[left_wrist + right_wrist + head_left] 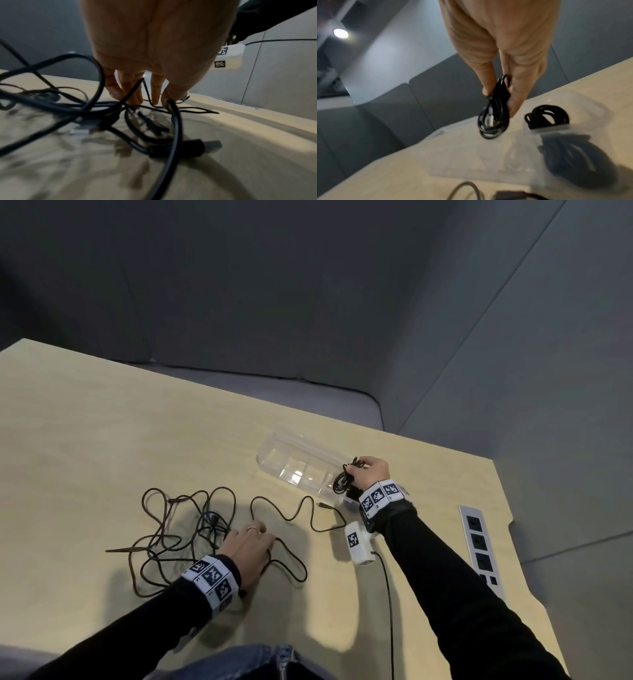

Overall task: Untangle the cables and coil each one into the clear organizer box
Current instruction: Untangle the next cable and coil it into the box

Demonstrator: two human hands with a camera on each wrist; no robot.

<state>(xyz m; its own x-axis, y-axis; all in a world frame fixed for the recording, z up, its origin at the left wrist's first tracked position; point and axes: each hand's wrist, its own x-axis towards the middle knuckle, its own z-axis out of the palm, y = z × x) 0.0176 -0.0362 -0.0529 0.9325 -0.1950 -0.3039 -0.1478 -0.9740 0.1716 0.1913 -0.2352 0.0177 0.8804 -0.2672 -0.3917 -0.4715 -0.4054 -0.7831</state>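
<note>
the right hand (pixel 371 472) pinched a small coiled black cable (pixel 344 481) between thumb and fingers, held above the near end of the clear box (pixel 294 453) on the surface (pixel 85 422); the left hand (pixel 248 546) lay over the loose tangle of cables (pixel 178 539), fingers pointing down and spread among the strands; whether any strand was actually gripped could not be told.

risks, as judged: the coil was held at one side only and carried no tie, so it could spring open on release and spill over a divider or the box wall; the box looked light and could slide or tip if the hand knocked its rim; a pull by the left hand on one strand could tighten the knot rather than free it, since several loops crossed beneath the fingers; a plug (pixel 212 144) lying in the tangle could snag on a loop.

differences between views: the right wrist view showed another coiled cable (pixel 547 117) already lying in a compartment of the box, and a dark mass in the nearer compartment, too blurred to name; the head view hid both behind the hand and wrist; the left wrist view showed the plugs and the crossings at close range; only the head view showed the whole spread of the tangle and the power strip (pixel 479 542) at the right edge.
</note>
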